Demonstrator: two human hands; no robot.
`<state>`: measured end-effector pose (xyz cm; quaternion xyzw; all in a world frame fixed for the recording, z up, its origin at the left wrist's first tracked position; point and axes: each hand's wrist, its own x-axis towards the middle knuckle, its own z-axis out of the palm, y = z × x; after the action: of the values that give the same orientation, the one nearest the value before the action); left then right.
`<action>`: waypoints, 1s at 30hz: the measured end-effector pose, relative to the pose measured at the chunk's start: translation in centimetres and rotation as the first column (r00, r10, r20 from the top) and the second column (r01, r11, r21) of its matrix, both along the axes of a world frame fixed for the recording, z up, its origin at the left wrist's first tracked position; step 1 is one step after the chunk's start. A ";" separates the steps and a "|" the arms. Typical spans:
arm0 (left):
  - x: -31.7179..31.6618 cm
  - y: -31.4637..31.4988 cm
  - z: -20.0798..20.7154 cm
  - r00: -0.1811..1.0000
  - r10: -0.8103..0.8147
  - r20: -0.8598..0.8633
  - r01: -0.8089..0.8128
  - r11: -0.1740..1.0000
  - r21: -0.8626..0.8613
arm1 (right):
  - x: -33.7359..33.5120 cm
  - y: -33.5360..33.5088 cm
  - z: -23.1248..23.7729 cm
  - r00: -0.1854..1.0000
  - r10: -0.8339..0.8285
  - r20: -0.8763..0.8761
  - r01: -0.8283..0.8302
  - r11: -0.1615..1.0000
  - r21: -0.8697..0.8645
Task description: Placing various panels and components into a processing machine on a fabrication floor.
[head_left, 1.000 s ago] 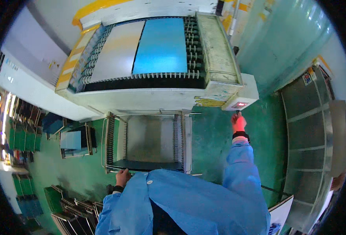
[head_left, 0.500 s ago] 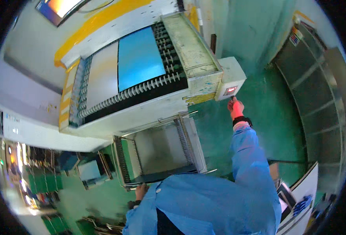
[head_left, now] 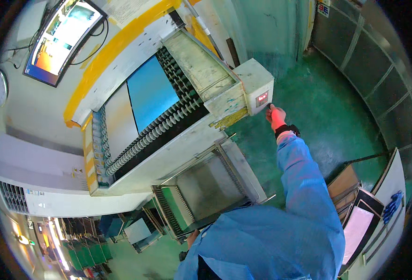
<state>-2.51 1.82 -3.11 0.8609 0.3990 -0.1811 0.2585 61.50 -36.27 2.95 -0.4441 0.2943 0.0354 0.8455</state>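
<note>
My right hand (head_left: 276, 117) reaches out to the white control box (head_left: 259, 86) at the end of a roller conveyor. Its fingers are closed at a small dark knob (head_left: 270, 106), just below a lit red display (head_left: 262, 98) that tints the skin red. My left hand (head_left: 193, 238) is at the near edge of a slotted metal rack (head_left: 210, 186); my blue sleeve and body hide most of its fingers. Two flat panels lie side by side on the conveyor rollers (head_left: 145, 151): a blue panel (head_left: 152, 93) and a pale grey panel (head_left: 120, 120).
A monitor (head_left: 65, 39) hangs on the wall at upper left. Dark panelled doors (head_left: 369, 60) stand at far right. Boards and a pink sheet (head_left: 358, 228) lean at lower right, near blue gloves (head_left: 392, 206). More racks (head_left: 87, 254) stand on the green floor at lower left.
The view has turned, so the conveyor and rack appear tilted more and the monitor shows fully. My right hand stays at the knob. Less of my left hand shows beside my sleeve.
</note>
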 end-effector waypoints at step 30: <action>-1.6 1.8 -3.2 0.806 0.589 0.054 -0.538 0.768 -0.349 | 0.5 -0.2 -1.3 0.999 0.041 0.030 -0.042 0.999 0.012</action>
<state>-4.10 3.62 -6.34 0.6595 0.5828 -0.0867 0.4667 62.01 -36.49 1.63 -0.4451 0.2723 0.0483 0.8517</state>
